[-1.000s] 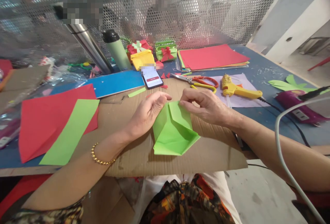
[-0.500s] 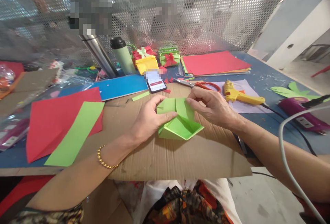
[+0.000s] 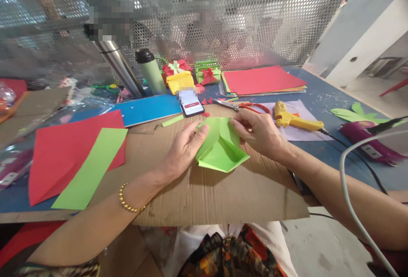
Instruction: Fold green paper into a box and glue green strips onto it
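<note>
Between my two hands is a folded piece of green paper (image 3: 225,156), with a pocket-like fold gaping toward me above the cardboard sheet (image 3: 204,200). My left hand (image 3: 183,149) pinches its left side, thumb on top and fingers behind. At the upper right edge, my right hand (image 3: 259,130) grips the paper between thumb and curled fingers. A flat green paper strip (image 3: 92,166) lies across red paper (image 3: 57,149) to the left of my left arm.
Beyond the cardboard are a phone (image 3: 192,103), orange-handled scissors (image 3: 251,107) and a yellow glue gun (image 3: 296,120). Two bottles, a steel one (image 3: 119,66) and a green one (image 3: 151,71), stand near the mesh. A white cable (image 3: 346,187) hangs by my right forearm.
My left thumb has drawn back from the paper's middle to its left edge. The upper flaps now spread flatter and the pocket gapes wider. My right hand keeps its grip.
</note>
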Demonstrator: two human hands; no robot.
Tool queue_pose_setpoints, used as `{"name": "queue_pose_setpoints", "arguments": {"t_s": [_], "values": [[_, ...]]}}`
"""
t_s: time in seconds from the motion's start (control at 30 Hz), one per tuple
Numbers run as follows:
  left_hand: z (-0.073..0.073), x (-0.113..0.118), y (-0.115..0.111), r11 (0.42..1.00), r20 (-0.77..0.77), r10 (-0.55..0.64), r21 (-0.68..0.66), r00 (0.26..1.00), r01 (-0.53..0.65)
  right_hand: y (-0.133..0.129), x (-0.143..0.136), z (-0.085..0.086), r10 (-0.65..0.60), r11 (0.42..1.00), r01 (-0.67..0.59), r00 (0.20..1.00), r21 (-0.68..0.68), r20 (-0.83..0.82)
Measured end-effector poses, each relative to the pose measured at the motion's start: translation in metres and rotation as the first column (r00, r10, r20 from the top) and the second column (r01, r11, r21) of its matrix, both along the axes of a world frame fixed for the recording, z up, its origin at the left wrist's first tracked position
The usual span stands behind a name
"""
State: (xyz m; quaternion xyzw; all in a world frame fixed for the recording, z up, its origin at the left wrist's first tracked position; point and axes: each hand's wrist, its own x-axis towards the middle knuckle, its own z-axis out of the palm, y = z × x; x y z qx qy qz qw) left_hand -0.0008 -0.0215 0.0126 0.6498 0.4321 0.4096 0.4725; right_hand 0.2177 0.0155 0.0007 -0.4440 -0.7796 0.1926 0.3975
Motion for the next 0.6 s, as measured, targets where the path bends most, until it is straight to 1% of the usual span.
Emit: {"name": "queue_pose_setpoints", "arguments": {"t_s": [0.1,0.2,0.37,0.5,0.6], "values": [[0.0001,-0.0006,0.0009,0.995,-0.045,0.028,0.096,0.999,-0.024,-0.0004,-0.0008,0.0006,-0.005,1.000,0.005,1.000,0.022,0.004],[-0.0028,-0.0020,0.0049,0.988,-0.116,0.094,0.130,0.989,-0.079,-0.0012,-0.0012,0.0016,-0.005,1.000,0.005,1.000,0.028,0.001],[-0.0038,-0.0042,0.0088,0.971,-0.182,0.143,0.219,0.973,-0.101,-0.0038,-0.0027,0.0029,0.018,1.000,-0.019,0.999,-0.021,-0.043],[-0.0016,-0.0050,0.0073,0.960,-0.213,0.174,0.255,0.961,-0.117,-0.0053,-0.0043,0.0027,0.017,0.998,-0.022,0.997,-0.064,-0.076],[-0.0011,-0.0056,0.0067,0.964,-0.226,0.172,0.238,0.959,-0.116,-0.0057,-0.0053,0.0023,0.021,0.996,-0.030,0.994,-0.084,-0.111]]}}
